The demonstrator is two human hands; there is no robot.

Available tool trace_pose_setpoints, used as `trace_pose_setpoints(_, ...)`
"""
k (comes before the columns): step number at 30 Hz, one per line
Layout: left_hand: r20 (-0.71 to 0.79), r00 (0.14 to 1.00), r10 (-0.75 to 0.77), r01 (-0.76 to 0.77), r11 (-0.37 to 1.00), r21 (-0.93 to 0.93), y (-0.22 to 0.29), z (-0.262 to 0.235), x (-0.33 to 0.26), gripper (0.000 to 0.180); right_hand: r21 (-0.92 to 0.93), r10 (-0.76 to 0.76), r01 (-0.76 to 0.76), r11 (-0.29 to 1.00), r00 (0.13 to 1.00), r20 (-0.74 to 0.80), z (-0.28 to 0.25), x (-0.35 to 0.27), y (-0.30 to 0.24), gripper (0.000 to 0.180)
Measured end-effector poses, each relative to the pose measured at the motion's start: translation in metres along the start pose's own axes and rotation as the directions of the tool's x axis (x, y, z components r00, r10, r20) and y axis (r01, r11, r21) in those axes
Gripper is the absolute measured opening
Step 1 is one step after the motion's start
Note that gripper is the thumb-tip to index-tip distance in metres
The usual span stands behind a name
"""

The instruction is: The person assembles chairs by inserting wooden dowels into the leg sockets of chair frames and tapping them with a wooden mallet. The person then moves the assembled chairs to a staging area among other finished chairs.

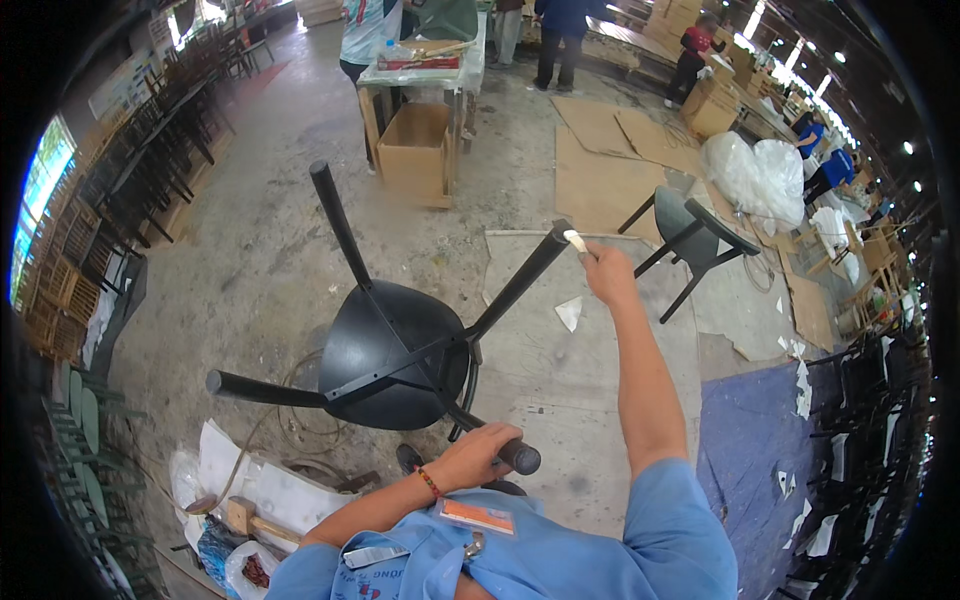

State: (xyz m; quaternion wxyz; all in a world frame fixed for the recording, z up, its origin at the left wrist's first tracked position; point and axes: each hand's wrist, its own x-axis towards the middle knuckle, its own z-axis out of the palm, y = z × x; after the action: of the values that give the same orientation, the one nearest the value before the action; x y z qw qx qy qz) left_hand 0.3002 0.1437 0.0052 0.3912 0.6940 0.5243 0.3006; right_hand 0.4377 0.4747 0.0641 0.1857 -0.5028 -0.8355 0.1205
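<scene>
A black chair (395, 350) is turned upside down in front of me, its legs sticking up and outward. My left hand (478, 455) grips the nearest leg close to its foot. My right hand (606, 272) is stretched out to the tip of the far right leg (530, 270) and holds a small white pad (575, 240) against the foot of that leg. A red bead bracelet is on my left wrist.
A second black chair (693, 235) lies tipped on cardboard sheets (605, 180) to the right. A cardboard box (415, 150) stands under a table ahead. Stacked chairs line the left wall. A blue tarp (750, 440) lies at my right, a mallet (245, 518) at lower left. Other people stand in the background.
</scene>
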Motion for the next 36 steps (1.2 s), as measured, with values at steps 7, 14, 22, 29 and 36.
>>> trace_pose_setpoints(7, -0.005, 1.000, 0.014, -0.014, 1.000, -0.014, 0.001, -0.001, -0.001, 0.051, -0.014, 0.005, -0.005, 1.000, 0.999, -0.045, 0.000, 0.001, 0.010, 0.029)
trace_pose_setpoints(14, 0.005, 1.000, 0.019, -0.019, 0.999, -0.038, -0.005, 0.000, -0.004, 0.052, -0.078, 0.069, -0.069, 0.995, 0.998, 0.001, -0.014, 0.021, 0.019, 0.025)
trace_pose_setpoints(22, -0.153, 0.975, -0.160, 0.156, 0.987, -0.036, -0.048, -0.008, -0.052, 0.058, -0.168, 0.049, -0.020, 0.986, 0.984, 0.171, -0.024, 0.053, -0.001, 0.025)
trace_pose_setpoints(29, -0.616, 0.319, -0.720, 0.579, 0.663, -0.475, -0.121, -0.043, -0.174, 0.068, 0.040, 0.119, -0.119, 0.992, 0.993, 0.005, -0.016, 0.014, -0.008, 0.026)
trace_pose_setpoints(36, -0.841, 0.059, -0.538, 0.168, 0.836, -0.522, -0.141, -0.138, -0.224, 0.088, 0.190, 0.116, -0.082, 0.978, 0.978, -0.175, 0.034, -0.018, 0.000, 0.033)
